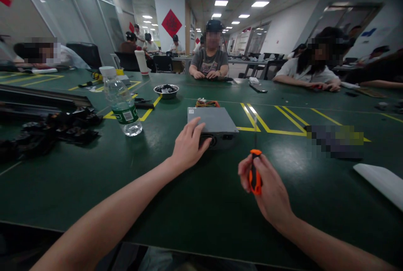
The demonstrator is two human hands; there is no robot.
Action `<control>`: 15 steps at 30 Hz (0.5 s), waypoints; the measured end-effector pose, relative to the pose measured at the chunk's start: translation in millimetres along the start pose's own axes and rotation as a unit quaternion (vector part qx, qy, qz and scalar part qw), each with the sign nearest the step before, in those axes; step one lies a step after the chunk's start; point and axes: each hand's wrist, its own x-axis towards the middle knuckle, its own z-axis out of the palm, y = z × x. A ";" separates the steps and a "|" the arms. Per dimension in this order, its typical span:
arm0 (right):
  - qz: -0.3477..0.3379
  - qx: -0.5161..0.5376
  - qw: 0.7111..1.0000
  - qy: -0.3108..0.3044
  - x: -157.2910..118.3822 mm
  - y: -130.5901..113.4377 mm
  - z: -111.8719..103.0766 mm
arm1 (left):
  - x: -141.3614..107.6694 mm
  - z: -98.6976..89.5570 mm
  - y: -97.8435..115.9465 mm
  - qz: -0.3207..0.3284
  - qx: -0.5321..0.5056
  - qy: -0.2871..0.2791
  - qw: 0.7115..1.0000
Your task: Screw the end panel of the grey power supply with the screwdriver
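Note:
A grey metal computer power supply lies on the green table, with a bundle of coloured cables at its far side. My left hand rests on its near left corner, fingers on the top face and thumb at the front by the fan opening. In my right hand is a screwdriver with an orange and black handle. Its thin shaft points up and away, to the right of the power supply and apart from it.
A water bottle stands left of the power supply, near a metal bowl of small parts. Black parts are piled at the left. A white object lies at the right edge. People sit across the table.

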 end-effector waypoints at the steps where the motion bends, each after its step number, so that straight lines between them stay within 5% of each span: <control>1: -0.046 0.002 0.998 0.043 8.4 -0.9 -3.8 | -3.8 -1.4 4.5 0.018 -0.015 -0.006 1.000; 4: -0.126 -0.017 0.976 0.179 40.4 -0.3 -17.4 | -13.6 -4.2 19.7 0.123 -0.045 -0.050 0.990; 10: -0.124 0.016 0.969 0.211 86.5 5.0 -45.7 | -16.8 -2.9 40.6 0.310 -0.036 -0.115 0.943; 15: -0.093 0.037 0.970 0.220 101.2 11.6 -63.3 | -17.7 -7.4 51.2 0.376 0.010 -0.122 0.918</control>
